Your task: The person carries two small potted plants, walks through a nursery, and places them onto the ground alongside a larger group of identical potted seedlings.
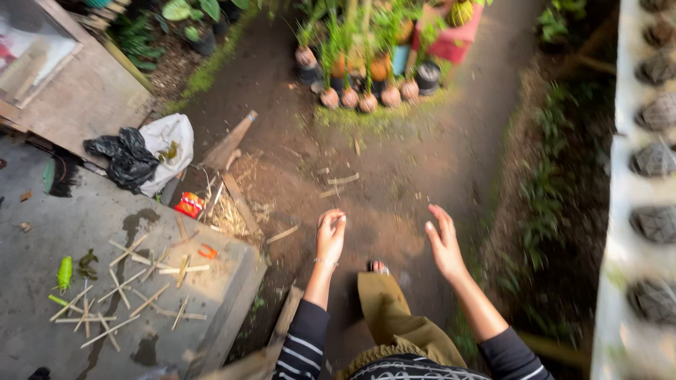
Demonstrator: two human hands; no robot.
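Both hands hang in the air above a bare dirt path (394, 176), holding nothing. The left hand (330, 236) has its fingers (336, 219) curled loosely together, the tips close to the thumb but pinching nothing. The right hand (443, 243) is open, fingers spread and slightly bent. The two hands are well apart, with a foot in a sandal (379, 267) and an olive trouser leg (391, 309) between and below them.

Open room: the path runs clear ahead of the hands up to a cluster of potted plants (370, 77). Scattered wood splinters (343, 179) lie on the soil between.

Edges: to the left, a grey concrete slab (42, 246) ends in a raised edge near the left forearm; thin bamboo sticks (130, 288) lie strewn on it. A wooden plank (230, 144) and a black and white bag heap (144, 155) lie beyond the slab. To the right, a low planted bank (549, 204) borders the path, then a white ledge (620, 232).
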